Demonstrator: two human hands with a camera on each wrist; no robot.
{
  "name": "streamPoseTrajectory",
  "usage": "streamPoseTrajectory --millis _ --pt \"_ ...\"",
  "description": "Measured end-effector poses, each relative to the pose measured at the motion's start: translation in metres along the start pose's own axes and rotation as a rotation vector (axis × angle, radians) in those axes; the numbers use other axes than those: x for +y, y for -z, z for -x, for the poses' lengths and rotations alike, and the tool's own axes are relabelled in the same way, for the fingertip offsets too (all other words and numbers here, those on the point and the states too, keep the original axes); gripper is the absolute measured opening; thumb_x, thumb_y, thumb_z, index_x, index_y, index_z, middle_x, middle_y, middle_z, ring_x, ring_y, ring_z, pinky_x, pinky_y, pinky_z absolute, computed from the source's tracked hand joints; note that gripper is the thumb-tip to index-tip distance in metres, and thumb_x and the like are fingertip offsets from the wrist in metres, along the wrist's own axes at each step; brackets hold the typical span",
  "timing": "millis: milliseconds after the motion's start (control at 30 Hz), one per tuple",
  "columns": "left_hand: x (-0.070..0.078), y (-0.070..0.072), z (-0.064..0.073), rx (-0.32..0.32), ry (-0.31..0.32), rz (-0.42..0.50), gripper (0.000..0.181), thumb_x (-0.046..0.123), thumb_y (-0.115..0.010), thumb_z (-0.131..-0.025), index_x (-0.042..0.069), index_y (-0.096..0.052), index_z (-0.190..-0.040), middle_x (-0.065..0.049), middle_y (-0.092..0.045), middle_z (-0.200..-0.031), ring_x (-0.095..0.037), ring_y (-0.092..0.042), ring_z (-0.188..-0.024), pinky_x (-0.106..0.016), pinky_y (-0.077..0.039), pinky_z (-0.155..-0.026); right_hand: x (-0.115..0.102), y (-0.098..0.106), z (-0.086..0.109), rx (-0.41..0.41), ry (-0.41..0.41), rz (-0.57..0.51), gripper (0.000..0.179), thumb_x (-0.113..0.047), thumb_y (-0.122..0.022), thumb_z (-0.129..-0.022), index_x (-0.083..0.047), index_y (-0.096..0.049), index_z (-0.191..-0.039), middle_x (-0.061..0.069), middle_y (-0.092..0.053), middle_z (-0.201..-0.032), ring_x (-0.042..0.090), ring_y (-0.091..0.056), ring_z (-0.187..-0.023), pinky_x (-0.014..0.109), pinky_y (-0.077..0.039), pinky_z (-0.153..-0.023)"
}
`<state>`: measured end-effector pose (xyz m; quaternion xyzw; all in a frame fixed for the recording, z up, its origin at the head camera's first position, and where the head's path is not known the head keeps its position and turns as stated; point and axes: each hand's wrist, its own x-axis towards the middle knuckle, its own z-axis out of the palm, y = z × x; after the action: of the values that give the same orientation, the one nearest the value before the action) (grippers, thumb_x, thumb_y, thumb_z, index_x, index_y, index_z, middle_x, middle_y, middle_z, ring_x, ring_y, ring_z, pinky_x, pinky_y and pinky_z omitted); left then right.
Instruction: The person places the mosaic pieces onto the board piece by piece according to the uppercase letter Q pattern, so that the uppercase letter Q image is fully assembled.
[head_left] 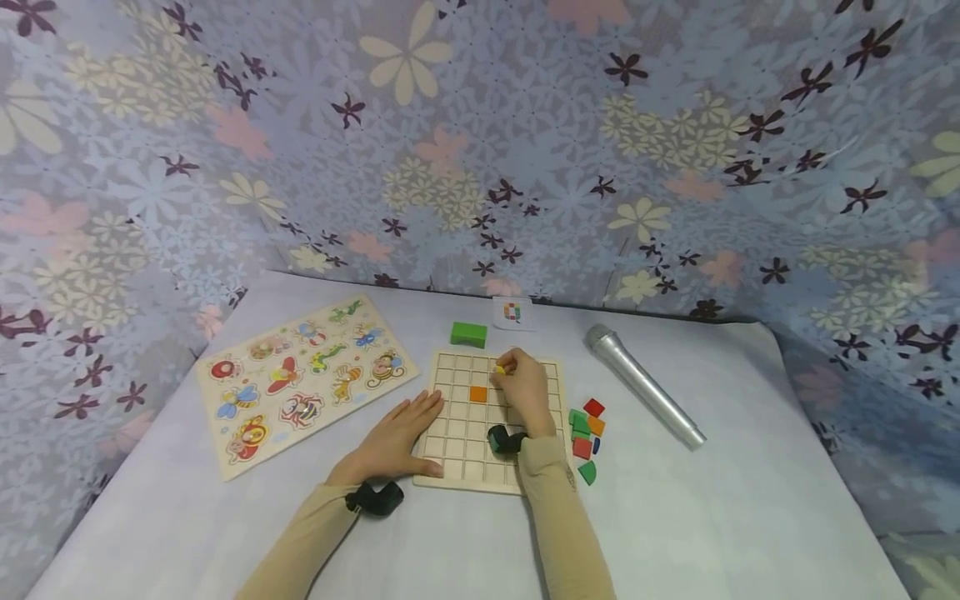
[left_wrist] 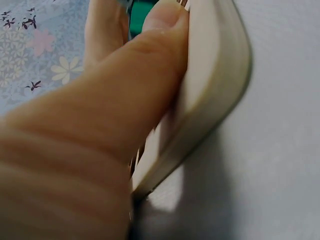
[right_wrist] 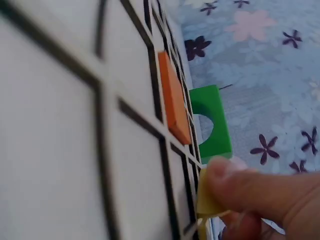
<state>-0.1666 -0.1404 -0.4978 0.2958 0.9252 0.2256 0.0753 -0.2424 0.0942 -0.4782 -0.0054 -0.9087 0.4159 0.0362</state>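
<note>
A wooden board (head_left: 461,429) with a raised grid lies flat on the table. My right hand (head_left: 522,390) is over its upper part and pinches a small yellow piece (right_wrist: 206,197) between thumb and fingers, close to the grid. The fingers partly hide that piece's shape. An orange square tile (head_left: 478,393) sits in a cell to the left of the right hand. My left hand (head_left: 397,439) rests at the board's left edge, fingers extended, with its thumb (left_wrist: 145,65) lying along the near corner.
Loose red, green, orange and blue pieces (head_left: 582,447) lie right of the board, with a silver microphone (head_left: 645,386) beyond them. Behind the board are a green block with an arch cutout (head_left: 468,334) and a card (head_left: 513,314). An insect-picture puzzle board (head_left: 285,367) lies left.
</note>
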Motion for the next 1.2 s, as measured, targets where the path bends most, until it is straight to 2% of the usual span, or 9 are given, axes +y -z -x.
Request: streamPoseTrajectory --millis 200,367,500,600,733,833,933,1000,1200 --pt "0.001 0.000 0.000 -0.007 0.008 0.013 0.103 0.053 -0.073 -0.078 0.002 -0.024 -0.153 -0.014 -0.020 -0.162 -0.033 -0.016 -0.150 -0.051 -0.016 -0.123 0.008 0.006 0.004 0.005 -0.007 -0.145 0.019 -0.009 -0.064 -0.090 -0.004 -0.071 -0.107 0.015 -0.069 -0.094 0.021 -0.064 -0.078 0.027 -0.052 -0.066" --pt "-0.001 -0.001 0.000 -0.007 0.002 0.011 0.104 0.053 -0.073 -0.078 0.001 -0.023 -0.153 -0.014 -0.020 -0.162 -0.034 -0.016 -0.150 -0.052 -0.016 -0.122 0.006 0.006 0.004 -0.061 -0.030 -0.234 0.025 -0.005 -0.054 -0.094 -0.002 -0.068 -0.114 0.017 -0.066 -0.092 0.011 -0.063 -0.059 0.021 -0.054 -0.056" --pt "-0.002 -0.001 -0.001 -0.010 0.002 0.016 0.105 0.052 -0.074 -0.077 0.000 -0.023 -0.152 -0.015 -0.020 -0.162 -0.034 -0.016 -0.150 -0.053 -0.017 -0.122 0.003 0.005 0.007 -0.099 -0.067 -0.301 0.023 -0.004 -0.056 -0.092 -0.003 -0.068 -0.112 0.016 -0.064 -0.093 0.009 -0.062 -0.058 0.022 -0.055 -0.055" --pt "-0.001 0.000 -0.001 -0.014 0.010 0.020 0.105 0.051 -0.075 -0.077 0.000 -0.023 -0.152 -0.014 -0.020 -0.162 -0.033 -0.015 -0.151 -0.052 -0.016 -0.122 0.002 0.003 0.008 -0.080 -0.068 -0.270 0.015 -0.010 -0.063 -0.090 -0.005 -0.070 -0.103 0.016 -0.068 -0.095 0.015 -0.065 -0.067 0.024 -0.055 -0.059" --pt "0.000 0.000 -0.001 -0.019 0.016 0.014 0.105 0.052 -0.075 -0.077 0.000 -0.023 -0.153 -0.014 -0.020 -0.162 -0.033 -0.015 -0.151 -0.052 -0.016 -0.122 0.002 0.000 0.007 -0.038 -0.075 -0.248 0.013 -0.016 -0.071 -0.088 -0.005 -0.071 -0.094 0.013 -0.071 -0.088 0.015 -0.065 -0.067 0.022 -0.053 -0.059" --pt "0.000 0.000 -0.002 -0.022 0.018 0.013 0.105 0.052 -0.074 -0.077 0.001 -0.023 -0.153 -0.013 -0.020 -0.162 -0.032 -0.015 -0.151 -0.051 -0.016 -0.123 0.001 -0.004 0.006 -0.043 -0.103 -0.325 0.015 -0.012 -0.070 -0.088 -0.003 -0.069 -0.100 0.013 -0.070 -0.085 0.007 -0.063 -0.058 0.022 -0.055 -0.057" --pt "0.000 -0.001 -0.002 -0.022 0.019 0.012 0.105 0.053 -0.074 -0.077 0.001 -0.023 -0.153 -0.013 -0.020 -0.162 -0.032 -0.015 -0.151 -0.051 -0.016 -0.123 0.000 -0.007 0.005 -0.073 -0.110 -0.384 0.024 -0.008 -0.063 -0.092 -0.003 -0.066 -0.115 0.014 -0.068 -0.087 0.008 -0.065 -0.055 0.025 -0.058 -0.056" --pt "-0.001 -0.001 -0.002 -0.023 0.020 0.007 0.105 0.053 -0.074 -0.077 0.002 -0.023 -0.153 -0.013 -0.020 -0.162 -0.032 -0.015 -0.151 -0.051 -0.017 -0.123 0.000 -0.009 0.005 -0.094 -0.101 -0.386 0.027 -0.007 -0.060 -0.093 -0.005 -0.065 -0.119 0.013 -0.066 -0.088 0.008 -0.064 -0.054 0.025 -0.058 -0.054" --pt "-0.003 -0.002 -0.002 -0.024 0.026 0.010 0.105 0.053 -0.074 -0.077 0.002 -0.023 -0.153 -0.013 -0.019 -0.162 -0.032 -0.015 -0.151 -0.050 -0.015 -0.123 0.001 -0.015 0.005 -0.090 -0.038 -0.315 0.017 -0.007 -0.064 -0.091 -0.004 -0.070 -0.107 0.013 -0.067 -0.089 0.009 -0.055 -0.049 0.023 -0.054 -0.049"
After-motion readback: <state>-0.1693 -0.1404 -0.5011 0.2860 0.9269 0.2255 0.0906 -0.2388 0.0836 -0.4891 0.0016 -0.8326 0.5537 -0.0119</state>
